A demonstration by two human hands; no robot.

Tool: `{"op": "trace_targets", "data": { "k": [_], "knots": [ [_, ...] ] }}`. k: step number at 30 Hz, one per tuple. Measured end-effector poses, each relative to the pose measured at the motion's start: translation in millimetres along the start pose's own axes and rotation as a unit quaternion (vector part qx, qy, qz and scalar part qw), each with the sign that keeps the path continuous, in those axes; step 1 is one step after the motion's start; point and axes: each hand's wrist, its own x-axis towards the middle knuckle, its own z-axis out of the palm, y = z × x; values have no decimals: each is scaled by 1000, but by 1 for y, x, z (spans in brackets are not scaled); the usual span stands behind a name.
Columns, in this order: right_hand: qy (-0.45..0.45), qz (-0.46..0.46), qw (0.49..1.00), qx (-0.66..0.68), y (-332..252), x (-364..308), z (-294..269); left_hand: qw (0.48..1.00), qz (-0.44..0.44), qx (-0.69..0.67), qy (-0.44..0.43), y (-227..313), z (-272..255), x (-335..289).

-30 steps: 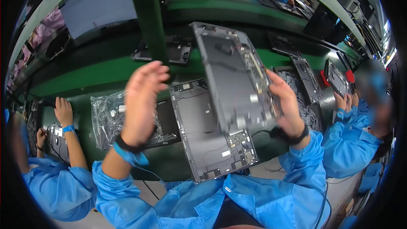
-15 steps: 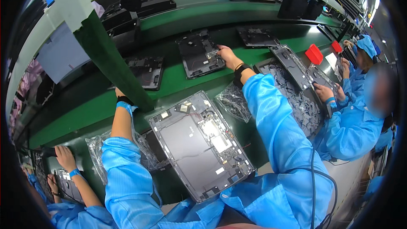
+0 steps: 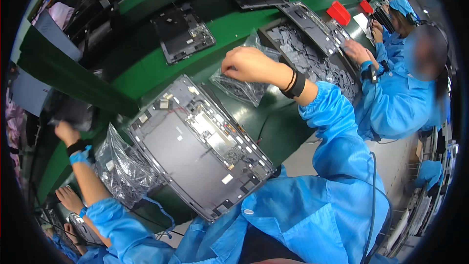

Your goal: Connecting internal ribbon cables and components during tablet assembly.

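Note:
An opened laptop base, grey with its circuit board showing, lies tilted just in front of me. Off to the left, beyond the green post, my left hand is closed at the near edge of a dark laptop casing, both smeared by motion. My right hand hovers above a clear plastic bag of small dark parts, its fingers curled together; anything within them is hidden. Beyond it, another laptop casing rests on the green belt, apart from my hand.
A green post rises between my left arm and the belt. More clear plastic lies left of the laptop base. At right a bin of grey scraps, a red tray and a co-worker. A co-worker's hand is at lower left.
My right hand has left the laptop casing on the belt and drawn back toward me. My left hand has moved left with the dark casing, past the post. The view has shifted right.

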Motion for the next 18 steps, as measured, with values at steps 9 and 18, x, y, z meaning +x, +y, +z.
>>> {"op": "trace_targets", "data": {
  "k": [9, 18],
  "knots": [
    [20, -79, 995, -64, 5, -38, 39, 976, -98, 193, -23, 234, -110, -205],
    [19, -99, 982, -162, 0, -36, 54, 960, -183, 114, -181, 284, 71, -426]
  ]
}}
